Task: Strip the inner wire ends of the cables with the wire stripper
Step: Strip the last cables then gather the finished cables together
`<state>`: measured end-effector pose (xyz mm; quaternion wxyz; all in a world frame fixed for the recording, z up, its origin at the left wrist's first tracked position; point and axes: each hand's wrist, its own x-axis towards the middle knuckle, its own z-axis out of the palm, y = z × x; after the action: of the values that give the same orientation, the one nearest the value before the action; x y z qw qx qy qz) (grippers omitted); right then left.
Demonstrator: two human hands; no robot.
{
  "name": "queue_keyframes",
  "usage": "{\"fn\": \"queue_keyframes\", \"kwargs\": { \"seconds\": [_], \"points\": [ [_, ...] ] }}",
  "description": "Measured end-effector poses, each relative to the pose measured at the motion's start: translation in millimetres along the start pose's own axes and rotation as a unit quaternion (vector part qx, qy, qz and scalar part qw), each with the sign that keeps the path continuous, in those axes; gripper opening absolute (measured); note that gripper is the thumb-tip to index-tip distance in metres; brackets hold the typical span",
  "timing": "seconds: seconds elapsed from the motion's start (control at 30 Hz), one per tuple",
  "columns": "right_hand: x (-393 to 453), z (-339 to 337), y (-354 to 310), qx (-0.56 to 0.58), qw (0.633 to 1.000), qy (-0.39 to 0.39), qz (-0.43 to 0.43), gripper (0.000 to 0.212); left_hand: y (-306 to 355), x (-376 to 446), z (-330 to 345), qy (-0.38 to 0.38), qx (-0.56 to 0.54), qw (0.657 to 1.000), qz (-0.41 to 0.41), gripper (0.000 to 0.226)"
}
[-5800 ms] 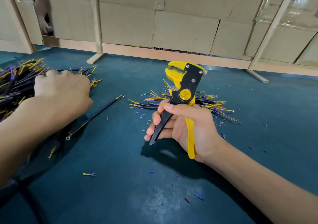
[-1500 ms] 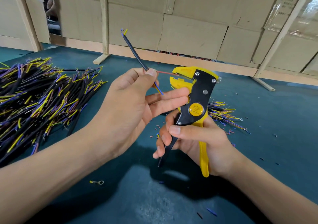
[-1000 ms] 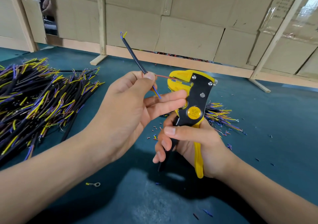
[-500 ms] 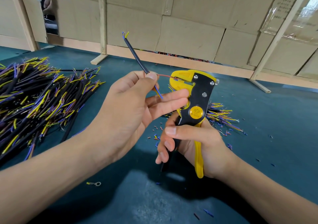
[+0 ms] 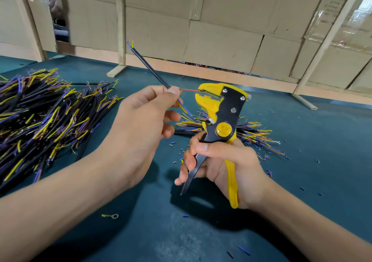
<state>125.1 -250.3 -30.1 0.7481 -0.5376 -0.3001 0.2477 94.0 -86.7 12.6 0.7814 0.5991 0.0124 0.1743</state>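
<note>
I have the black cable (image 5: 151, 68) pinched in my left hand (image 5: 138, 124), its red inner wire (image 5: 188, 89) running sideways, rightward into the stripper's mouth. My right hand (image 5: 225, 165) grips the wire stripper (image 5: 219, 118) handles. Since half a second ago the jaws have parted wider and the handles look released.

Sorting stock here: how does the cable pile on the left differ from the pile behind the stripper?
The left pile is much bigger and lies beside the left hand; the far pile is small and sits behind the stripper, partly hidden by it. The left pile shows long black jackets; the far pile shows mostly fanned coloured inner wires. Loose insulation bits lie around the far pile, not the left one. Both hold black cables with yellow and blue wires.
</note>
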Motion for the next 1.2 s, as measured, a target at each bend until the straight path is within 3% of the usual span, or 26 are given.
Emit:
{"fn": "queue_keyframes", "kwargs": {
  "seconds": [0.17,0.4,0.7,0.9,1.2],
  "points": [
    [-1,-2,1,-0.013,0.999,-0.03,-0.003,0.009,2,3,-3,0.001,-0.068,0.998,-0.013,0.007],
    [-3,0,1,-0.022,0.999,-0.029,-0.004,0.01,3,2,-3,-0.034,-0.16,0.986,-0.013,0.016],
    [1,9,2,-0.004,0.991,0.119,-0.066,0.023,-5,3,0,-0.036,-0.11,0.993,0.004,0.009],
    [2,15,4,-0.043,0.978,0.183,-0.095,0.012,-10,0,-1,-0.056,-0.009,0.998,0.036,0.012],
    [2,8,-1,-0.051,0.961,0.257,-0.089,0.014,-12,1,3,-0.092,-0.061,0.994,-0.014,0.013]
  ]
}}
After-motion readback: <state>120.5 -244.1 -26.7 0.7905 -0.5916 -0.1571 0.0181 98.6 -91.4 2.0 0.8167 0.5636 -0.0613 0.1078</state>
